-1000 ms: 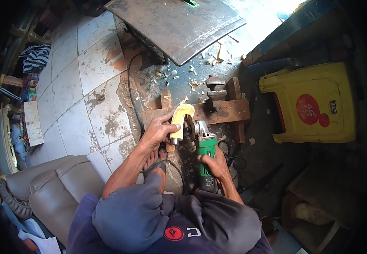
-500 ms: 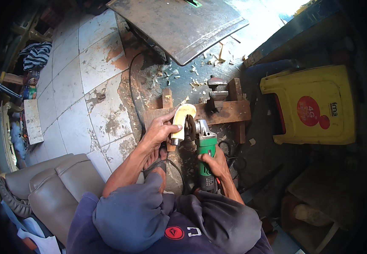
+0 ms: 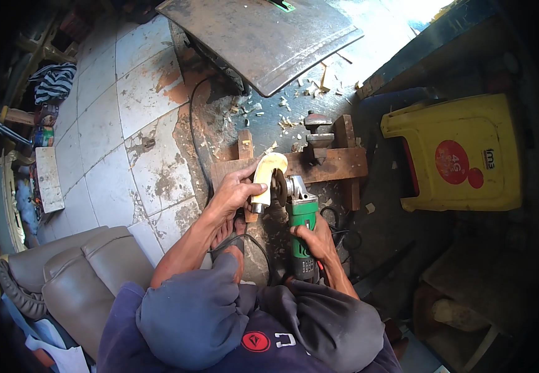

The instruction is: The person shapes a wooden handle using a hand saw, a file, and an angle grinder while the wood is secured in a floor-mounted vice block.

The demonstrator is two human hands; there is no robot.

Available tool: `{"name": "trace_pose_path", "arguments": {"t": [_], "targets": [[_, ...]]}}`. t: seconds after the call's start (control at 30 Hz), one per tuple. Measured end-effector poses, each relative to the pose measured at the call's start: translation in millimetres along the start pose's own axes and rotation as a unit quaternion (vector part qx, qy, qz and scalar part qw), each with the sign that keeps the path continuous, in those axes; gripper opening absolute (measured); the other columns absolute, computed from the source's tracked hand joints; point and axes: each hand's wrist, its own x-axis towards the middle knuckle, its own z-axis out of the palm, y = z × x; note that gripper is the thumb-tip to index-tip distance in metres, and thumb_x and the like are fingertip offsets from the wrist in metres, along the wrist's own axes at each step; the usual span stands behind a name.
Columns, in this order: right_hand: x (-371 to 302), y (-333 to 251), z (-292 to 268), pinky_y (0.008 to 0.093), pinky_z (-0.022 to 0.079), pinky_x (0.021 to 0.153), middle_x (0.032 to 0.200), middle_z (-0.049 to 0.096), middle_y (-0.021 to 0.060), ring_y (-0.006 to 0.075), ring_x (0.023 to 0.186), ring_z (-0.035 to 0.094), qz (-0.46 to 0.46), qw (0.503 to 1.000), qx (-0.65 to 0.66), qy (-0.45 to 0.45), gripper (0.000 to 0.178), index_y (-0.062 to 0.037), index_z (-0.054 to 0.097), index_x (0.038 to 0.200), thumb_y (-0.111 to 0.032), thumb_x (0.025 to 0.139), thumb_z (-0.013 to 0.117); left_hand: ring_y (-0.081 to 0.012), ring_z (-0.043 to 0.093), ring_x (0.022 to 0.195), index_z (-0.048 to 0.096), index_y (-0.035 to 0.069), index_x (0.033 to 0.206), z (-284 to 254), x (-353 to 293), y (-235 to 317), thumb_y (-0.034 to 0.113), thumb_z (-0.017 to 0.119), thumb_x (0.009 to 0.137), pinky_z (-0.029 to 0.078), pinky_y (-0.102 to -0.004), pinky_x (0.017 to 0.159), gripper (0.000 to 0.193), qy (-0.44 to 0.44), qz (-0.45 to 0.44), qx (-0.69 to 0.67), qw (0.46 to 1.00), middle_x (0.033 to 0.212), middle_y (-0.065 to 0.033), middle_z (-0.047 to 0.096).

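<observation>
My left hand [image 3: 238, 190] is closed around a pale, curved wooden handle [image 3: 264, 181], hooked at its far end, with a short metal collar at its near end. In my right hand [image 3: 317, 239] is a green angle grinder [image 3: 303, 217], gripped by its body. Its dark disc [image 3: 280, 186] sits inside the hook of the handle, right against or very near the inner curve; contact cannot be made out. Whether the disc spins is not clear. Beyond both hands lies a low wooden stand [image 3: 328, 165] with a small metal anvil-like block [image 3: 318, 138] fixed on it.
A worn dark tabletop [image 3: 263, 40] stands ahead, with wood chips [image 3: 288, 118] scattered below it. To the right is a yellow plastic stool [image 3: 459, 155] on its side. A black cable [image 3: 192, 124] runs along the floor at left. A padded grey-brown seat [image 3: 95, 273] is nearby.
</observation>
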Motion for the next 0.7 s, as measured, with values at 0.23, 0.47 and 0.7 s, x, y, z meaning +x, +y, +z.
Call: {"name": "trace_pose_path", "arguments": {"t": [0.23,0.47,0.7], "targets": [[-1.0,-4.8,-0.6,0.0353,0.053,0.081,0.096,0.068,0.0107,0.0205,0.085,0.064,0.005,1.0,-0.014,-0.004,0.055,0.0015,0.06,0.121,-0.023,0.075,0.076,-0.01,0.066,0.072,0.043,0.003,0.156,-1.1,0.2,-0.3,0.001,0.068,0.088,0.054,-0.0218,0.06,0.072,0.001,-0.009,0.004,1.0,0.096,-0.0071,0.069],[-1.9,-6.3,0.0,0.035,0.053,0.08,0.096,0.068,0.0104,0.0204,0.085,0.064,0.002,1.0,-0.014,-0.001,0.053,0.0011,0.061,0.121,-0.022,0.075,0.076,-0.0103,0.066,0.07,0.043,0.004,0.156,1.1,-2.3,3.5,0.001,0.068,0.088,0.054,-0.0226,0.056,0.073,0.001,-0.01,0.002,1.0,0.092,-0.0066,0.068],[-1.0,-4.0,0.1,0.0351,0.052,0.081,0.096,0.068,0.0104,0.0203,0.085,0.064,0.0,1.0,-0.004,-0.005,0.054,0.0013,0.061,0.121,-0.022,0.075,0.076,-0.0103,0.065,0.069,0.044,0.003,0.155,0.4,-0.9,1.2,0.002,0.069,0.087,0.054,-0.0226,0.055,0.072,0.007,-0.009,0.011,1.0,0.089,-0.0057,0.067]]}}
